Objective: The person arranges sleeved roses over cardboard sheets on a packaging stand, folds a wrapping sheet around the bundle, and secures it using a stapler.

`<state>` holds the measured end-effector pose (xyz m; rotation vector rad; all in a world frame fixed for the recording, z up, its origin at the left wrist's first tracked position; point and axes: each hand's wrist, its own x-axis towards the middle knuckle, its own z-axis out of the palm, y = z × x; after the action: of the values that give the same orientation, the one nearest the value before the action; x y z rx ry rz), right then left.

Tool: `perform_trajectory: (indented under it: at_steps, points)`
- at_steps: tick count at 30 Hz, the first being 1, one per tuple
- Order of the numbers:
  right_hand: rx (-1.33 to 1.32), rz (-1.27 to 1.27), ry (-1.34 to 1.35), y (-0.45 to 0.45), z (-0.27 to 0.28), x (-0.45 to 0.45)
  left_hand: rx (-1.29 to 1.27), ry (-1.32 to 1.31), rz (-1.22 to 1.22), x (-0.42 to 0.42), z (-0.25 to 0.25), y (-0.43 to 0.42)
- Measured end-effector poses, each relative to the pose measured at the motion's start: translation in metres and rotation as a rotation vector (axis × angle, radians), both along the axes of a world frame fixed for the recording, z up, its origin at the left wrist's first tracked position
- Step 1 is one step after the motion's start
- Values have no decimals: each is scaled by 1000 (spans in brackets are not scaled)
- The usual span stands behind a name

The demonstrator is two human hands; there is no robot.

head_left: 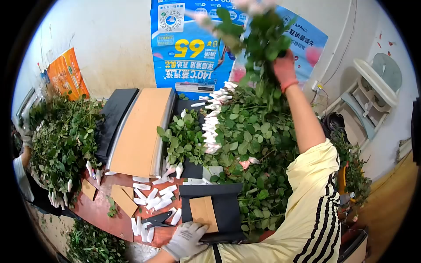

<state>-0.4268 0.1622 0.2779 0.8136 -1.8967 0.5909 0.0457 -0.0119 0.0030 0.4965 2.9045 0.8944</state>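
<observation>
My right hand (286, 70), in a pinkish-red glove, is raised at the upper right, closed around the stems of a bunch of roses (263, 48). Pale pink blooms at its top are blurred by motion. Down at the front edge, my left hand (186, 240) wears a whitish glove, its fingers lying on the lower end of a small cardboard piece (203, 212). That piece rests on a black sheet (232, 210). Left of it a black stapler (158, 220) lies among several white sleeves (153, 202).
Leafy roses (250, 127) with white-sleeved heads are heaped on the right. Cardboard sheets (142, 131) and black sheets (116, 118) are stacked centre left. At far left, another person's gloved hand (27, 140) is beside more roses (66, 136). A high chair (372, 87) stands back right.
</observation>
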Motion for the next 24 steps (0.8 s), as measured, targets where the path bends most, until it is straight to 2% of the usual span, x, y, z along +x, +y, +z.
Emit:
perform_trajectory:
  at_steps: [1, 3, 4, 6, 7, 9, 10, 11, 13, 14, 15, 17, 18, 19, 21, 23, 24]
  points:
    - [198, -227, 109, 12, 15, -12, 148, -5, -58, -4, 5, -7]
    - [-91, 203, -86, 18, 52, 20, 259, 107, 3, -13, 45, -28]
    - [-92, 236, -80, 29, 60, 9, 276, 212, 73, -11, 57, -40]
    - [-70, 262, -72, 46, 69, 1, 730, 10, 258, 8, 64, -71]
    - [-27, 219, -56, 52, 61, 20, 1213, -152, 281, 28, 56, -89]
    - [89, 200, -77, 46, 27, 63, 1408, -114, 416, 99, 14, -124]
    - [153, 220, -115, 43, 5, 83, 1379, -32, 532, 147, -21, -134]
    - [226, 259, -172, 32, -21, 96, 1317, -55, 764, 197, -50, -133]
    - [365, 329, -278, 27, -77, 135, 1483, -90, 1290, 299, -133, -89]
    - [449, 363, -338, 17, -106, 150, 1486, -144, 1519, 343, -182, -49]
    - [533, 398, -401, 5, -135, 167, 1369, -528, 1675, 388, -249, -5]
    - [675, 459, -496, -12, -188, 201, 1030, -897, 1356, 395, -304, 81]
    - [763, 476, -575, -27, -208, 204, 1385, -948, 1431, 366, -260, 115]
    - [831, 499, -609, -35, -228, 219, 1418, -963, 1291, 369, -323, 183]
    - [965, 551, -672, -65, -266, 250, 1917, -533, 1581, 338, -320, 232]
    - [1018, 571, -722, -72, -286, 264, 1830, -676, 1616, 341, -273, 201]
    - [1049, 584, -743, -77, -291, 268, 1944, -597, 1651, 350, -289, 226]
